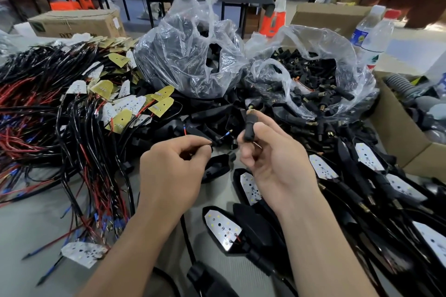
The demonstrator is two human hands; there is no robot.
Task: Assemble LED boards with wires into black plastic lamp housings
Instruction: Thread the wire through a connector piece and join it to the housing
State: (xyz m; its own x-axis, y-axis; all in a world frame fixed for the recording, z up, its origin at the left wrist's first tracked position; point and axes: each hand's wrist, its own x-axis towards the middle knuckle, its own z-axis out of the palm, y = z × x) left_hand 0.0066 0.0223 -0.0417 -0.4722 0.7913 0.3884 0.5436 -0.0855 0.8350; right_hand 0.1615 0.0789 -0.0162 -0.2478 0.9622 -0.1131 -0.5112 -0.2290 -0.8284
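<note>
The left hand (173, 171) pinched a thin black wire (221, 136) between curled thumb and forefinger while the right hand (270, 159) gripped a short black brass-tipped rubber stem (251, 126), both just above a black plastic lamp housing (217, 167) lying on the grey table (36, 219)

Loose wire tangle (48, 108): black, red and blue strands, blue-sleeved ends. Flat pointed LED boards (223, 226): white faces speckled with pale yellow dots and black holes; flipped ones mustard-gold. Moulded plastic lamp housings (255, 229): matt black. Short rubber stem (249, 130): black, brass tip. Thin lead wire (225, 133): blue sleeve, gold end. Crinkled plastic bags (188, 55): clear. Cardboard box (77, 23): brown. Desk (29, 224): grey.
</note>
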